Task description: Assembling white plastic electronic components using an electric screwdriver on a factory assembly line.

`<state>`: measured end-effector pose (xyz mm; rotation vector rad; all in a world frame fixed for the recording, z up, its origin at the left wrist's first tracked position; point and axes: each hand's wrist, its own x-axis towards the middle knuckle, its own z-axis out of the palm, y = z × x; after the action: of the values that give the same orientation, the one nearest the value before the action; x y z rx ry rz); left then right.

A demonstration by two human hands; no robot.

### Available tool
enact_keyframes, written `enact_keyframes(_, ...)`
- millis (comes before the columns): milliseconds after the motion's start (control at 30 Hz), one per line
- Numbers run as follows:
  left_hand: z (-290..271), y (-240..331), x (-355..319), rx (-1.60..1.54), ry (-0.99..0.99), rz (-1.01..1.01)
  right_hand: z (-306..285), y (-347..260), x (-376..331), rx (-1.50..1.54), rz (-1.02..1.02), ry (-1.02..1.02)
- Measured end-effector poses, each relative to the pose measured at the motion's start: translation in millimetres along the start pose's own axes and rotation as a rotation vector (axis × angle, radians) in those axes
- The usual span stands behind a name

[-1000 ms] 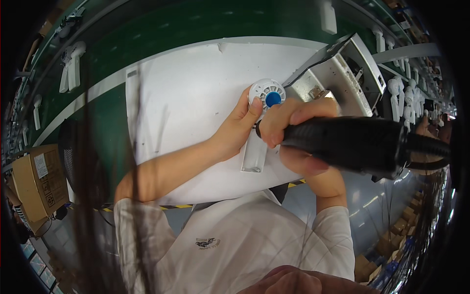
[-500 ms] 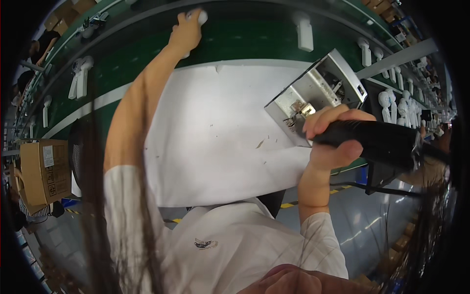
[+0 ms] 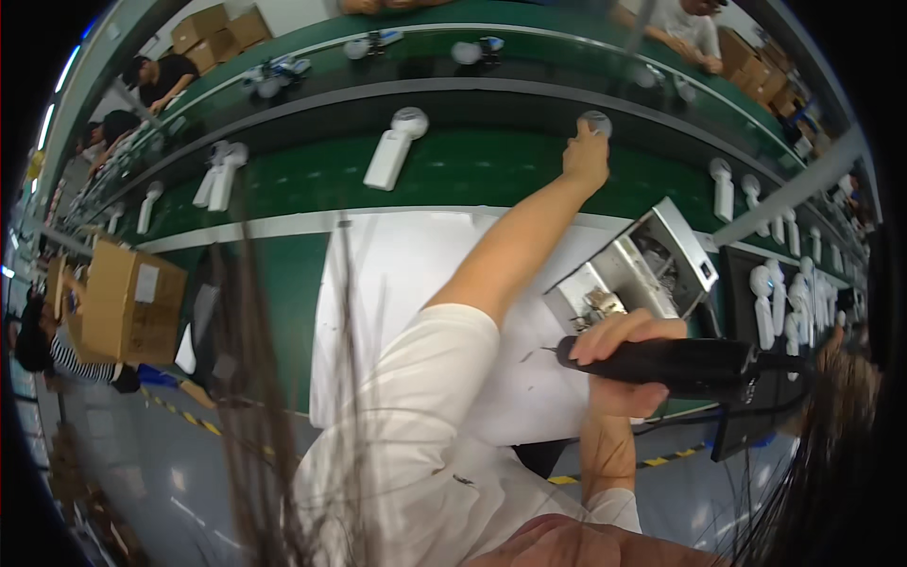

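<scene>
My left arm stretches across the white sheet [image 3: 378,283] to the green conveyor belt [image 3: 501,175]. My left hand [image 3: 587,159] is closed on a white handheld fan at its round head [image 3: 597,122]; the hand hides most of its handle. In my right hand [image 3: 628,364] is a black electric screwdriver [image 3: 675,367], its thin bit pointing left over the sheet. Beside that hand, an open metal box [image 3: 652,260] with small loose metal parts in it lies tilted on the sheet. Another white handheld fan [image 3: 389,156] lies on the belt to the left.
More white fans [image 3: 222,178] lie along the belt at the left, and others [image 3: 723,189] at the right. Several fans stand in a dark tray [image 3: 742,312]. A grey metal post [image 3: 794,184] rises at the right. Cardboard boxes [image 3: 132,298] stand at the left; people sit across the line.
My left hand has let go of the left fan and moved right to another fan on the belt. The view has shifted. My right hand still holds the screwdriver, whose bit now shows.
</scene>
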<state>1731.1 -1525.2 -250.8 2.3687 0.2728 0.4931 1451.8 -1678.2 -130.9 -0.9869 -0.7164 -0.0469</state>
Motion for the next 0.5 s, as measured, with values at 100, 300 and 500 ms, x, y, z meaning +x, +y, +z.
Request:
enact_keyframes(100, -47.7, 7.6, -35.3, -0.717, 0.047, -0.231, -14.1, -5.9, 0.3, 0.083, -0.004, 0.084)
enact_keyframes(300, -161.8, 2.9, -202.6, -1.152, -0.408, -0.566, -15.4, -30.6, 1.9, 0.162, -0.095, 0.108)
enact_keyframes(500, -148.2, 2.9, -280.1, -1.547, -0.589, -0.746, -6.7, -17.7, 5.2, 0.213, -0.087, -0.012)
